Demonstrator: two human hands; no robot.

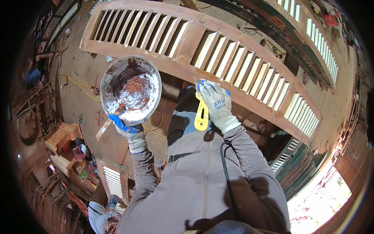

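In my left hand (130, 132), in a grey glove with blue fingers, is the near rim of a round metal bowl (156, 99). Reddish-brown paste (134, 85) and pale powdery smears coat its inside. A pale wooden strip (103, 130) shows beside that hand; I cannot tell whether it is held. My right hand (216, 103), gloved the same way, is closed on a yellow-handled scraper (201, 117), its handle pointing back toward me. The scraper's front end, partly hidden by my fingers, is at the near edge of a long wooden louvered shutter (191, 43).
More louvered panels (311, 39) stand beyond at the right, and dark green ones (302, 167) are stacked at lower right. Wooden furniture pieces (64, 138) and clutter lie at left. A yellow cord (83, 87) trails over the floor. Another person (99, 216) shows at lower left.
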